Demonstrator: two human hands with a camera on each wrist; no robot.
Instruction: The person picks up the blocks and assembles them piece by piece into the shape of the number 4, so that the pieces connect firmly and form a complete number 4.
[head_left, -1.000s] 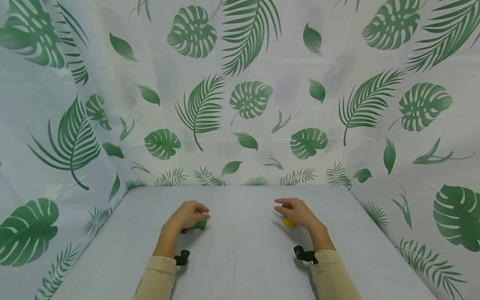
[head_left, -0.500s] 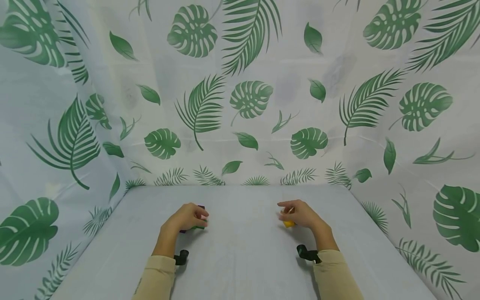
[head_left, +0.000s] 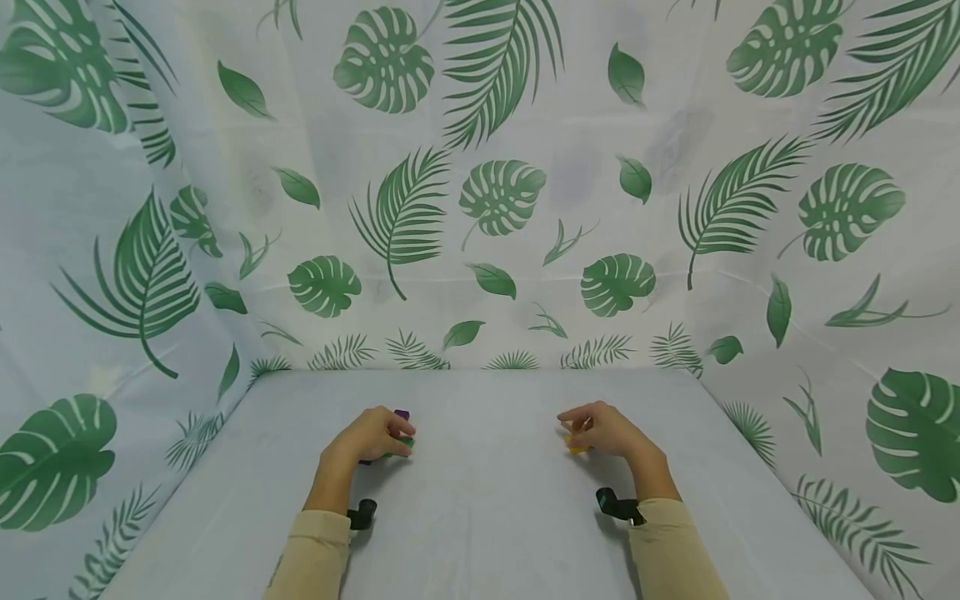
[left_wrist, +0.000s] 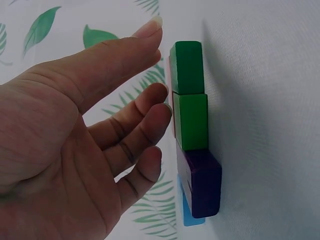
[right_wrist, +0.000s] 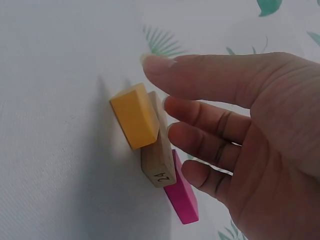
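My left hand (head_left: 371,435) hovers over a cluster of small blocks on the left of the table, fingers loosely bent. In the left wrist view a dark green block (left_wrist: 189,67), a bright green block (left_wrist: 193,121) and a purple block (left_wrist: 206,184) lie in a row, with a light blue block (left_wrist: 191,214) partly hidden behind. My right hand (head_left: 606,430) is bent loosely above another cluster. The right wrist view has a yellow block (right_wrist: 133,117) against a plain wooden block (right_wrist: 158,162) marked 24, and a magenta block (right_wrist: 182,201). The fingertips come close to both clusters, holding nothing.
A white cloth covers the table (head_left: 480,500). Leaf-printed curtains (head_left: 495,250) enclose its back and both sides. Black wrist cameras (head_left: 363,514) sit on the inner side of each forearm.
My right hand has shifted slightly right and nearer to me, over the yellow block. My left thumb and fingers have moved a little lower, covering more of the green blocks.
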